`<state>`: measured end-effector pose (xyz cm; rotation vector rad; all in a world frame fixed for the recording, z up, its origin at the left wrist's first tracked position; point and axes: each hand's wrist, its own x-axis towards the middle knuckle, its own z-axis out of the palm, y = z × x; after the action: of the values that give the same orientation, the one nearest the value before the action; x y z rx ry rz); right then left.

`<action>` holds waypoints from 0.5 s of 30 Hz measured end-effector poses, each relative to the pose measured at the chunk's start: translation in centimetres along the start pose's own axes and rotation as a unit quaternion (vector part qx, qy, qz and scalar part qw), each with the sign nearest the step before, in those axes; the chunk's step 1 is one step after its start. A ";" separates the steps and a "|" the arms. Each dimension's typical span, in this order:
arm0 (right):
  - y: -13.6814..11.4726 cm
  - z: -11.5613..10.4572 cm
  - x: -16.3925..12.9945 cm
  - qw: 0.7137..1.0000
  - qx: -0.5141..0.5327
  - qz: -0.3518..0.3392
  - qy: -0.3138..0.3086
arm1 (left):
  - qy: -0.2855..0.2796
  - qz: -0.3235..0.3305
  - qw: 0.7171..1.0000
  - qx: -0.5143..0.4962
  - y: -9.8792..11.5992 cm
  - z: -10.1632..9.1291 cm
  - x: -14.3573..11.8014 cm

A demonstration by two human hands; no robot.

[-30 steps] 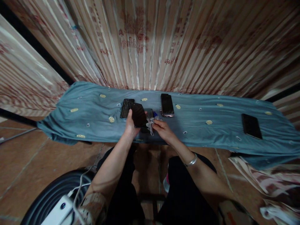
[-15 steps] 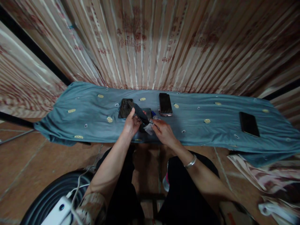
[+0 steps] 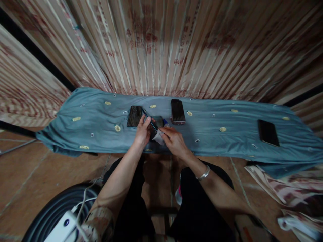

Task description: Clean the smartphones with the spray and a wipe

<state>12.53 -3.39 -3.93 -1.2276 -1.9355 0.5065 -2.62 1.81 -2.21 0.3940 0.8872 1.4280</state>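
My left hand [image 3: 143, 132] grips a dark smartphone [image 3: 151, 123], thumb on one side and fingers behind. The phone is turned edge-on, its thin bluish side towards me. My right hand [image 3: 174, 139] pinches a thin whitish wipe [image 3: 158, 138] at the phone's near end; whether it is cloth or paper I cannot tell. Just left of the held phone, a dark tablet-like phone [image 3: 133, 116] lies flat. Beneath my hands is another dark flat object [image 3: 158, 120], mostly covered. A small blue-topped item [image 3: 165, 122] shows behind my right fingers.
A blue-green cloth [image 3: 242, 124] with pineapple prints covers the long, narrow table. On it lie a stack of phones [image 3: 178, 111] and a dark device [image 3: 268, 132] far right. A patterned curtain [image 3: 156, 50] hangs behind. A white power bank [image 3: 62, 225] with cables sits lower left.
The held phone has rotated from showing its broad dark face to showing its narrow edge. My left thumb has shifted slightly right; the wipe stays at the phone's near end.
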 end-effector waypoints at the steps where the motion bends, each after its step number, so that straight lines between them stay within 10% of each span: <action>1: 0.1 0.1 0.1 1.000 -0.003 0.001 -0.001 | -0.002 0.005 1.000 -0.007 -0.2 0.0 0.0; 15: 0.3 0.6 2.0 0.999 -0.027 0.003 0.036 | -0.035 -0.024 0.999 0.010 -2.2 0.1 -0.6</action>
<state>11.75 -1.42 -3.76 -1.2685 -1.8974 0.4095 -0.96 0.94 -3.56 0.4322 0.8491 1.3544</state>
